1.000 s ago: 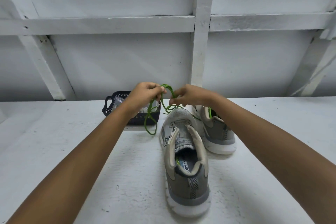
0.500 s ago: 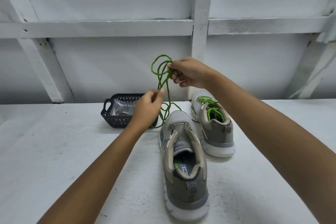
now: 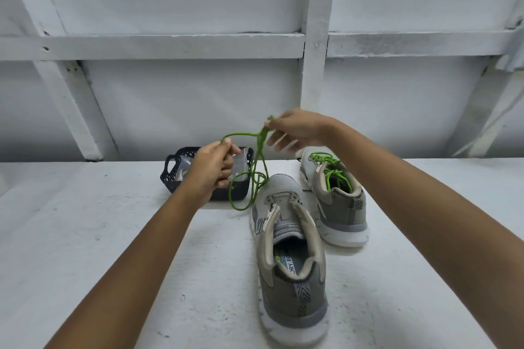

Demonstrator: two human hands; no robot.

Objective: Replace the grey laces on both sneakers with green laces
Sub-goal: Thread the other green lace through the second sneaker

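Lace (image 3: 261, 139) hangs between left hand (image 3: 214, 168) and right hand (image 3: 296, 129) grips.

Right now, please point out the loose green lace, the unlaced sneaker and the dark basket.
loose green lace (image 3: 261, 137), head view, bunched strands at top
unlaced sneaker (image 3: 295, 300), head view, heel
dark basket (image 3: 170, 181), head view, left wall

Table (image 3: 85, 235): two sneakers, heels toward the viewer. Near sneaker (image 3: 295, 286) right of centre; far sneaker (image 3: 340, 212) just behind it, to its right. Basket (image 3: 170, 176) at the back, left of both, near the wall (image 3: 184, 108). Left hand (image 3: 212, 167) before the basket, right hand (image 3: 297, 127) above the far sneaker's toe. Loose lace (image 3: 256, 178) runs between the hands and hangs between basket and near sneaker's toe.
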